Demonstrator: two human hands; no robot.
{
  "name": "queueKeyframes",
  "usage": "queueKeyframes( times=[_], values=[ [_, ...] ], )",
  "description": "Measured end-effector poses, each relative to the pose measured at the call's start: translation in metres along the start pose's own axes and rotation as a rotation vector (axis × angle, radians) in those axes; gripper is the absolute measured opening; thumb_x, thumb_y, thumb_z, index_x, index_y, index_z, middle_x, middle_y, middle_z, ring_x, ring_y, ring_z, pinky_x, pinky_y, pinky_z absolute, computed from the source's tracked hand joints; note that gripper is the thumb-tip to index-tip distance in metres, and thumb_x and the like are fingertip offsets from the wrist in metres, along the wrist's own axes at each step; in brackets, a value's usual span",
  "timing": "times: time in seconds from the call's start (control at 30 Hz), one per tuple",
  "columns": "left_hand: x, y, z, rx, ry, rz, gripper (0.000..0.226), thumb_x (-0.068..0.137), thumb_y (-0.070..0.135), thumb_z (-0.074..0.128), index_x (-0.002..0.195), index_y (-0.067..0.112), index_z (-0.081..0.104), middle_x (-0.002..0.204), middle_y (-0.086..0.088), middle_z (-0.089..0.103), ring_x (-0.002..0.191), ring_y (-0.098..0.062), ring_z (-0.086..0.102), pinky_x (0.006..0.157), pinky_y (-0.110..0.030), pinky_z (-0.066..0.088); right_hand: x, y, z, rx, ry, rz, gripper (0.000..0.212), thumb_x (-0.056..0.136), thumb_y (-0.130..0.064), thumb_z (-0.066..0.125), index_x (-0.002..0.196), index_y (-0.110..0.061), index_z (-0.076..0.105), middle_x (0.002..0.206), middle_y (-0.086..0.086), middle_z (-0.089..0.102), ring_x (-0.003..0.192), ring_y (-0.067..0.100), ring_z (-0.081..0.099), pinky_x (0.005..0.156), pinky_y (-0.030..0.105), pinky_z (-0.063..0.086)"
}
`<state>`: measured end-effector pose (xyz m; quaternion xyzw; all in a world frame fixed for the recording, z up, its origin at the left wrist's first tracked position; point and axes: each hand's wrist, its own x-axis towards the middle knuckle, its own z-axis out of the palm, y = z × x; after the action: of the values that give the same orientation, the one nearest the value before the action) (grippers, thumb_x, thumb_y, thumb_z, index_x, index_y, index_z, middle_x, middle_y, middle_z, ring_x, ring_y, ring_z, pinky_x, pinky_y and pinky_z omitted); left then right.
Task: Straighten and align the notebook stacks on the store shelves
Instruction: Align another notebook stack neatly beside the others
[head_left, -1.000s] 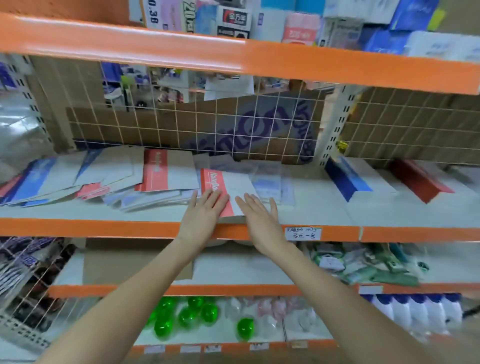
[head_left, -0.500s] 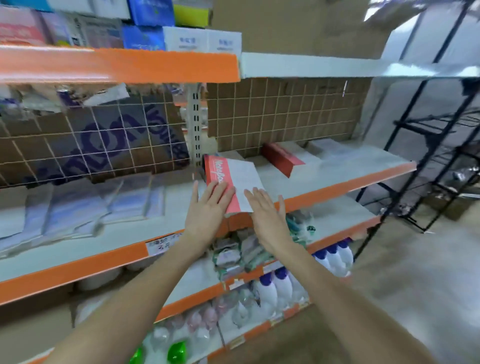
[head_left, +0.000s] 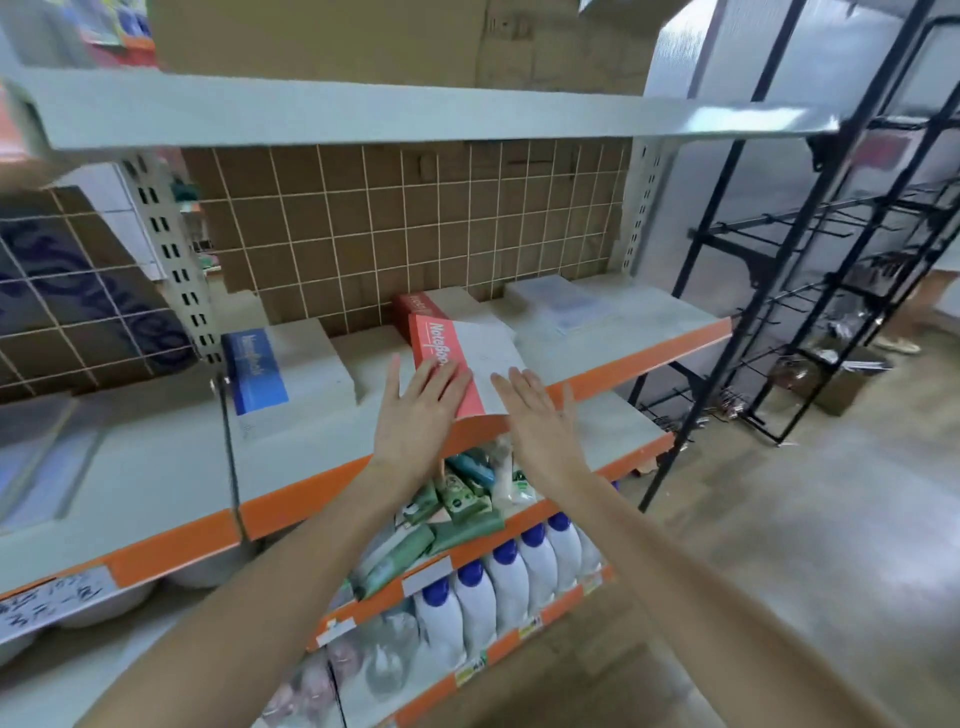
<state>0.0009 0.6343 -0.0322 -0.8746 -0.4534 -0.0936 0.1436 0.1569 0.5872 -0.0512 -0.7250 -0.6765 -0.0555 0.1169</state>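
With fingers straight, the left hand (head_left: 415, 415) and right hand (head_left: 535, 415) carry a red-spined notebook (head_left: 467, 358) over the shelf's front edge (head_left: 623, 369), its spine pointing toward the red notebook stack (head_left: 415, 306) just behind.

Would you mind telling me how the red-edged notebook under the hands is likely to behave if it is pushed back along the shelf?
The red-edged notebook looks thin and flat, so it should slide rather than tip or roll. Its near corner overhangs the orange shelf edge, so it may sag or slip off if released. With the left hand and right hand lying flat, its smooth cover could skid.
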Motion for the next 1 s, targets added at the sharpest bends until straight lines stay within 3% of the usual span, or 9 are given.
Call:
queueKeyframes(
  times=[0.23,0.4,0.67,0.83,1.0],
  values=[
    [0.074,-0.002,0.040,0.019,0.003,-0.068,0.065,0.092,0.002,0.034,0.151,0.019,0.010,0.157,0.001,0.015,0.144,-0.019,0.012,0.113,-0.050,-0.011,0.083,0.041,0.029,-0.012,-0.034,-0.054,0.067,0.097,-0.003,0.041,0.152,-0.025,0.008,0.159,0.001,0.010,0.147,0.014,0.002,0.114,0.050,-0.007],
    [0.116,-0.005,0.067,0.032,-0.095,-0.125,0.065,0.094,0.006,0.036,0.151,0.020,0.008,0.157,0.001,0.013,0.144,-0.018,0.013,0.112,-0.049,-0.013,0.142,0.068,0.044,-0.049,-0.149,-0.149,0.056,0.101,-0.010,0.031,0.151,-0.026,0.011,0.158,0.002,0.014,0.146,0.016,0.005,0.114,0.052,-0.002],
    [0.143,-0.018,0.090,-0.014,-0.270,-0.159,0.059,0.099,0.048,0.025,0.151,0.025,0.008,0.158,0.002,0.010,0.145,-0.017,0.007,0.114,-0.047,-0.008,0.193,0.095,0.062,-0.038,-0.339,-0.252,0.060,0.102,-0.015,0.031,0.152,-0.027,0.001,0.160,-0.002,-0.002,0.146,0.016,-0.002,0.114,0.054,-0.002],
    [0.143,-0.017,0.094,-0.025,-0.272,-0.301,0.059,0.097,0.054,0.019,0.150,0.030,0.009,0.157,0.001,0.010,0.145,-0.021,0.006,0.115,-0.046,-0.003,0.218,0.102,0.066,0.049,-0.382,-0.322,0.057,0.102,-0.033,0.032,0.152,-0.028,0.003,0.160,-0.003,-0.003,0.146,0.015,-0.005,0.114,0.053,0.000],
    [0.142,-0.015,0.094,-0.066,-0.273,-0.444,0.055,0.099,0.050,0.021,0.150,0.032,0.013,0.154,-0.004,0.017,0.143,-0.024,0.010,0.115,-0.045,0.000,0.226,0.113,0.069,0.354,-0.413,-0.355,0.063,0.096,-0.045,0.046,0.151,-0.028,0.018,0.160,-0.002,0.001,0.146,0.012,-0.004,0.113,0.043,0.008]
  ],
)
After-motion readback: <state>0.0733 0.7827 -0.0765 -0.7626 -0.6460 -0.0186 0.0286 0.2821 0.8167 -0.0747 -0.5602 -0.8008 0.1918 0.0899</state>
